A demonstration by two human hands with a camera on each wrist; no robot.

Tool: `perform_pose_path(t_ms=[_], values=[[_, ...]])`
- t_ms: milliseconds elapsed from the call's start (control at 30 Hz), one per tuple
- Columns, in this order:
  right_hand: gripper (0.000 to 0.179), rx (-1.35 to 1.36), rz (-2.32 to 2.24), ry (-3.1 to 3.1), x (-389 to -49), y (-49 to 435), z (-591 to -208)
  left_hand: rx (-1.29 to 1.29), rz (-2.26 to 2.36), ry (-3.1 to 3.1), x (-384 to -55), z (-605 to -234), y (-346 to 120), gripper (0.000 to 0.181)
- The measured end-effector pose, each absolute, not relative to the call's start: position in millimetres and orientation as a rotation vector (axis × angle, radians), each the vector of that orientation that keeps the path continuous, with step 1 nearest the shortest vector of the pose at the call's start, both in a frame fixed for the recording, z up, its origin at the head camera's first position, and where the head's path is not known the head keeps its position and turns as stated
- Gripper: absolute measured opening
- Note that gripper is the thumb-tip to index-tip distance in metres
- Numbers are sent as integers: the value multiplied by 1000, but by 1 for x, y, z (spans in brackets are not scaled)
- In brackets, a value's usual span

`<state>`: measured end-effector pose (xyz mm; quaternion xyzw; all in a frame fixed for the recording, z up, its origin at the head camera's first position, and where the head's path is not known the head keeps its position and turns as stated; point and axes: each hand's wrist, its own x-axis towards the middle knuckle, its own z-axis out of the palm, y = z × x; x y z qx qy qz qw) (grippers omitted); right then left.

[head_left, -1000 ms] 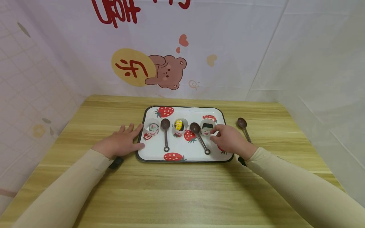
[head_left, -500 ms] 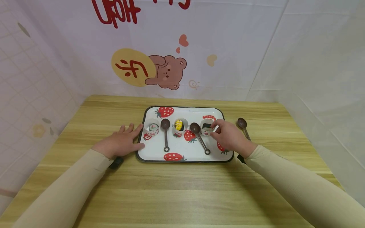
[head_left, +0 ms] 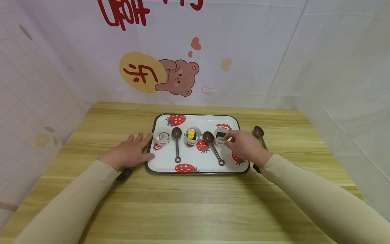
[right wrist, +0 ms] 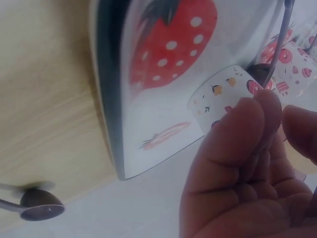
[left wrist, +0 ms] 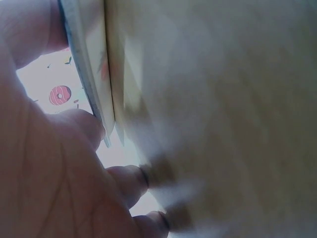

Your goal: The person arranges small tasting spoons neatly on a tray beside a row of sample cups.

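Observation:
My left hand (head_left: 129, 151) rests with spread fingers at the left edge of the strawberry-print tray (head_left: 164, 166). In the left wrist view its fingers (left wrist: 128, 181) lie along the tray's side. My right hand (head_left: 243, 144) is at the right-hand paper cup (head_left: 219, 143), fingertips right at its rim. A dark-wrapped sushi piece (head_left: 220, 135) sits inside that cup. In the right wrist view, a narrow gap shows between thumb and fingers, and the fingers (right wrist: 242, 131) partly hide the printed cup (right wrist: 218, 96).
The middle cup (head_left: 189, 142) holds yellow-topped sushi (head_left: 191, 134); the left cup (head_left: 160, 141) holds a sushi roll (head_left: 164, 136). One brown spoon (head_left: 176, 134) lies between left and middle cups, another spoon (head_left: 208, 137) between middle and right. A third spoon (head_left: 258, 131) lies right of the tray.
My right hand's fingertips have shifted slightly at the right cup's rim, up and then back down a little. The left hand, cups, tray and spoons stay in place.

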<state>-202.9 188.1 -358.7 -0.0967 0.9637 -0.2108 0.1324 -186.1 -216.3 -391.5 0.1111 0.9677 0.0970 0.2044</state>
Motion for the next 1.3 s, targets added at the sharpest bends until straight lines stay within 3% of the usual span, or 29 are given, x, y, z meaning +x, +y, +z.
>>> perform_pose_path(t_ms=[1300], values=[[32,-291,-611,2834,-210,184,-365,318,291,2702,-185,-391,-218,96]])
